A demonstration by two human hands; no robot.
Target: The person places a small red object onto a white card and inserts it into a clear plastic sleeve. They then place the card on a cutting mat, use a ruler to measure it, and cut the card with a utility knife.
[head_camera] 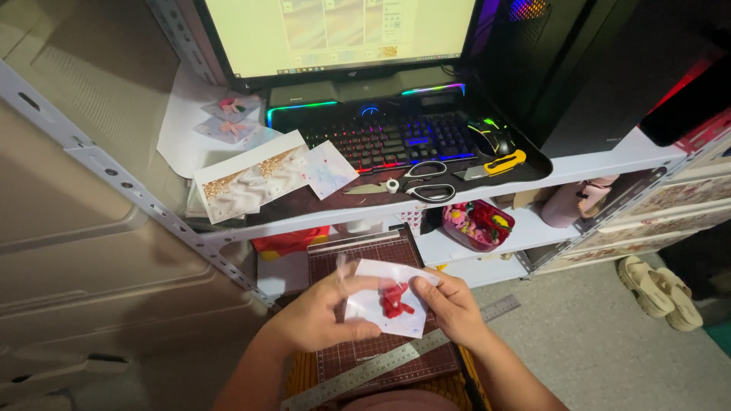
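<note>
I hold the white card [384, 308] between both hands over the cutting mat [365, 259], its red bow [394, 301] facing up at the middle. My left hand [320, 316] pinches the card's left edge, thumb on top; my right hand [453, 304] grips the right edge, its fingertips nearer the bow. A steel ruler [365, 373] lies slantwise just below.

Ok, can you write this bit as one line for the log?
left hand: holds white card | right hand: pinches card edge | red bow: on card | under: cutting mat, metal ruler
</note>
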